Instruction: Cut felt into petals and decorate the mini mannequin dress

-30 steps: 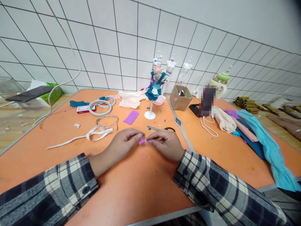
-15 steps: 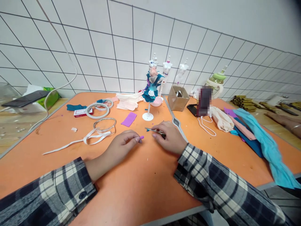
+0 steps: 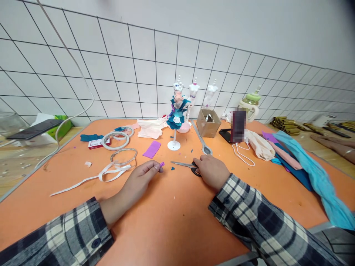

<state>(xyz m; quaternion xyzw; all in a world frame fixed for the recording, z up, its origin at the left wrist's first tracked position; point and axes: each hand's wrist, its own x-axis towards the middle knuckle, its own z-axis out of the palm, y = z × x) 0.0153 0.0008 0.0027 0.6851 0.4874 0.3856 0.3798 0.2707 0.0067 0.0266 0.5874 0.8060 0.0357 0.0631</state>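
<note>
My left hand rests on the orange table and pinches a tiny purple scrap between its fingertips. My right hand lies just to the right, fingers curled over the black handles of small scissors whose blades point left towards the scrap. Both sleeves are dark plaid. Behind the hands stands a small mannequin on a white stand, dressed in teal and white cloth. A flat purple piece lies left of the stand's base.
Tape rolls, a clear ring and white ribbon lie at the left. A cardboard box, a phone on a stand, a kettle and blue and pink cloth are at the right. Another person's arm is far right.
My right hand let go of the purple scrap, moved right and settled on the scissors' handles. My left hand kept the scrap.
</note>
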